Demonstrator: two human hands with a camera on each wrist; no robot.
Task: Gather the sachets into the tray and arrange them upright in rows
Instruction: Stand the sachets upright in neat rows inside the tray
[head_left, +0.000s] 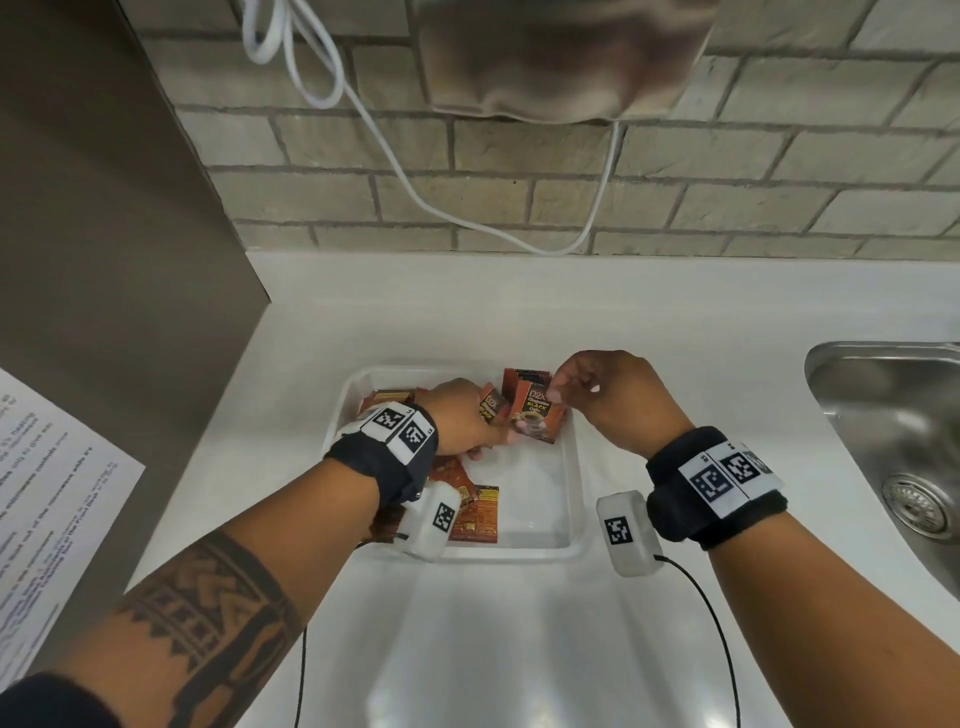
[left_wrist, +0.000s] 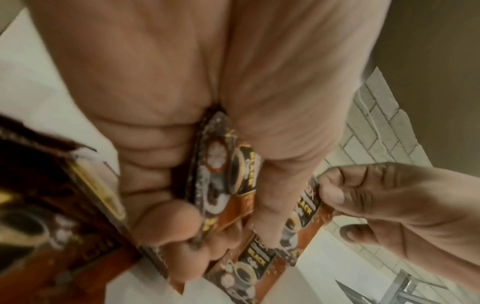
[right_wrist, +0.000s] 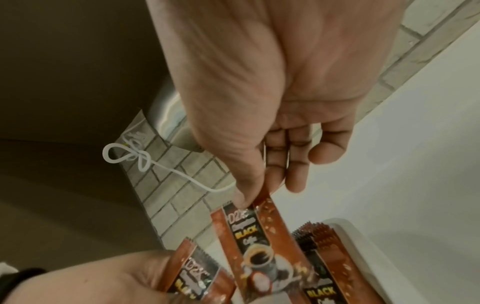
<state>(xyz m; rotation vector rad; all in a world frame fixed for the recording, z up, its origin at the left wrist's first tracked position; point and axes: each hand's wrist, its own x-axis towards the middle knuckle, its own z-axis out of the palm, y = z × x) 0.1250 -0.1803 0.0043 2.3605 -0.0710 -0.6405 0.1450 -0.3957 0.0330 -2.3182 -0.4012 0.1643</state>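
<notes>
A clear plastic tray (head_left: 569, 499) sits on the white counter, holding several orange-and-black coffee sachets. My left hand (head_left: 465, 415) grips a sachet (head_left: 492, 406) upright inside the tray; in the left wrist view that sachet (left_wrist: 221, 179) is clamped between fingers and thumb. My right hand (head_left: 571, 382) pinches the top edge of another sachet (head_left: 535, 415) and holds it upright next to the first; the right wrist view shows thumb and forefinger on this sachet (right_wrist: 259, 242). More sachets stand at the tray's back wall (head_left: 524, 376). Others lie flat (head_left: 475, 512) near the front left.
A steel sink (head_left: 893, 431) lies to the right of the tray. A brick wall with a white cable (head_left: 395, 161) rises behind the counter. A grey panel (head_left: 104, 260) stands on the left, with a printed sheet (head_left: 47, 499) below it.
</notes>
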